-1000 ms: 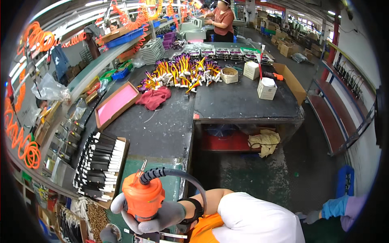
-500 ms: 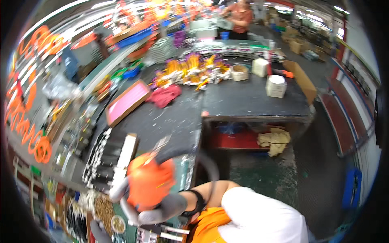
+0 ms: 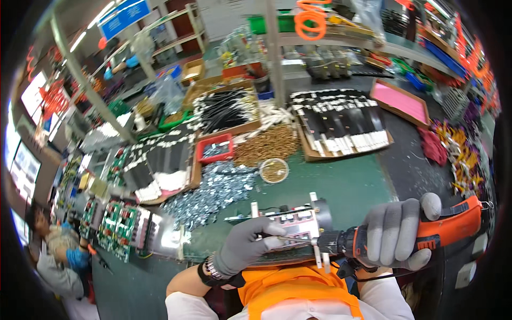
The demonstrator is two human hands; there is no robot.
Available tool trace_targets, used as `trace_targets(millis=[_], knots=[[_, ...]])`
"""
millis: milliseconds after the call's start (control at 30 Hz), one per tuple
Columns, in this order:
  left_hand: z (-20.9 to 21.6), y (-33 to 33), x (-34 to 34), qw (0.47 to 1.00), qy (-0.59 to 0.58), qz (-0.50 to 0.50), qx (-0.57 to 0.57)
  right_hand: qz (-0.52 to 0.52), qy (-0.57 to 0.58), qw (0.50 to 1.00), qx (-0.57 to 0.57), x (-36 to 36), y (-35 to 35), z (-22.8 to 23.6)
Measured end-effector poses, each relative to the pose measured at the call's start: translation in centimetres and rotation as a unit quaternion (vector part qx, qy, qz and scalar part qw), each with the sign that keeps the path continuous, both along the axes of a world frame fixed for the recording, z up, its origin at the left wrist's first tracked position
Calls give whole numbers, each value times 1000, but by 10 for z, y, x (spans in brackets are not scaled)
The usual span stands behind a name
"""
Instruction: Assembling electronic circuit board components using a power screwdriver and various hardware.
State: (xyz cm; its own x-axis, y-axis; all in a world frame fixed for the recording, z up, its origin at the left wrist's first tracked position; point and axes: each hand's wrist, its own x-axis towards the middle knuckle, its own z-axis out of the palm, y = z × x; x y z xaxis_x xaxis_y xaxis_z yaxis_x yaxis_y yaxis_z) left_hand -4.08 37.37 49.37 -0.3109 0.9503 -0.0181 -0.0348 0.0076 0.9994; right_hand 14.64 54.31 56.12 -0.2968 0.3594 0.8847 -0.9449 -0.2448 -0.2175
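Note:
My right hand (image 3: pixel 392 229), in a grey glove, is wrapped round an orange and black power screwdriver (image 3: pixel 450 225) held on its side, its bit pointing left. My left hand (image 3: pixel 240 248), gloved too, has thumb and forefinger pinched at the bit's tip; whatever small piece lies between them is too small to name. Just beyond the bit is a flat assembly with pale rectangular parts (image 3: pixel 300 224) and white bars, on the green work surface (image 3: pixel 341 184). A dark cylindrical part (image 3: pixel 321 214) shows at its right end.
Beyond lie brass-coloured screws (image 3: pixel 269 145), a round tub (image 3: pixel 274 170), silvery metal pieces (image 3: pixel 213 186) and a red tray (image 3: pixel 215 149). Boxes of black-and-white parts (image 3: pixel 346 120) stand behind. Green circuit boards (image 3: pixel 118 224) are at left, near another person (image 3: pixel 61 250).
The view has swung left from the far table to the bench. The screwdriver, upright and blurred before, now lies level in my right hand; my left hand has come up to its bit.

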Motion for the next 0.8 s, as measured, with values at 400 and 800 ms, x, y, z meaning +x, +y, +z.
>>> trace_targets(millis=[400, 800], knots=[[-18, -20, -30, 999, 8, 4, 31, 16, -38, 999, 9, -42, -5, -1], [-21, -10, -37, 997, -71, 14, 11, 25, -55, 998, 37, -50, 7, 5]])
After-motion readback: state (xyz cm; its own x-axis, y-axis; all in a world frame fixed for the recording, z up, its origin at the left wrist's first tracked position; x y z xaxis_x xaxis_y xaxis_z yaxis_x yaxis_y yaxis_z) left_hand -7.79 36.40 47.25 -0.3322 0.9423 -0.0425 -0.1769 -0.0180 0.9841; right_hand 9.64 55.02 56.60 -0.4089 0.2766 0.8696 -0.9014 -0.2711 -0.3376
